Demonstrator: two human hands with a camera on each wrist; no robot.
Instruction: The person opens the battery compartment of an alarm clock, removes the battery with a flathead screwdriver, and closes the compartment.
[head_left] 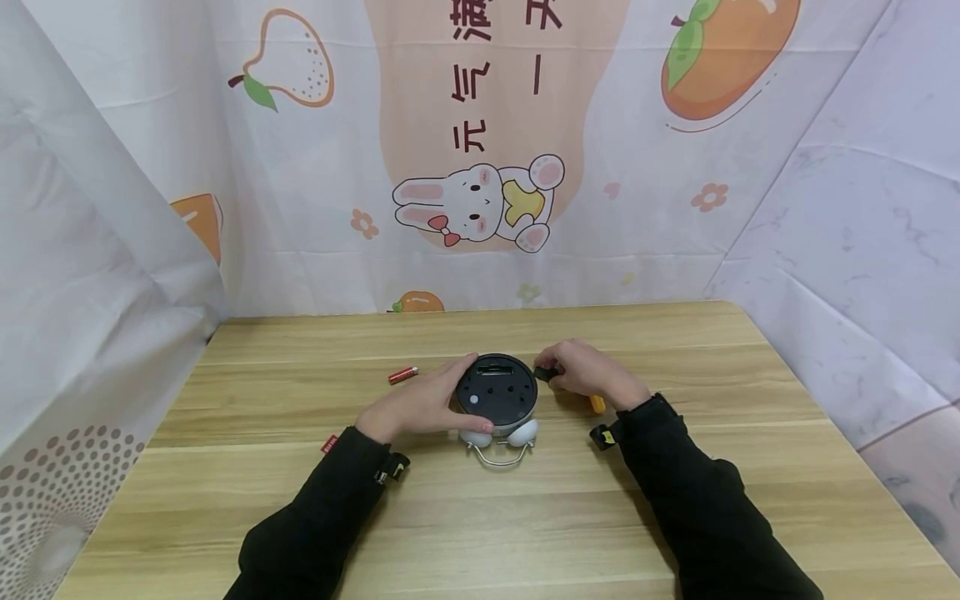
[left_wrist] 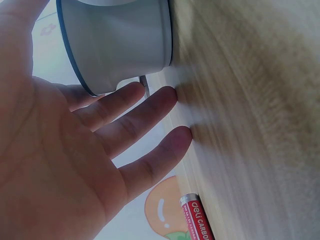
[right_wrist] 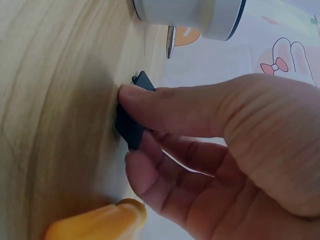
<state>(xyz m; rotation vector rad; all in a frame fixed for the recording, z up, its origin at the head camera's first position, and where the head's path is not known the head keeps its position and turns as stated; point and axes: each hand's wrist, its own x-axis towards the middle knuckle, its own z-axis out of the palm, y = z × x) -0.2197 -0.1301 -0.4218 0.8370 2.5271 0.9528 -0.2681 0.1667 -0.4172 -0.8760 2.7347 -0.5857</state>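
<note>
An alarm clock (head_left: pixel 498 398) lies face down on the wooden table, its black back up and its two white bells and wire handle toward me. A slot near the far edge of its back is uncovered; what is inside is too dark to tell. My left hand (head_left: pixel 420 403) holds the clock from the left, thumb by a bell and index finger at the far side. In the left wrist view the other fingers (left_wrist: pixel 135 127) are spread, tips at the table. Just right of the clock, my right hand (head_left: pixel 588 371) pinches a small black cover (right_wrist: pixel 131 120) between thumb and fingers.
A red battery (head_left: pixel 402 375) marked "deli" lies left of the clock, beyond my left hand. A yellow-orange handle (head_left: pixel 597 404) rests on the table under my right wrist. The wooden table (head_left: pixel 480 533) ends at a printed curtain (head_left: pixel 300 217) behind.
</note>
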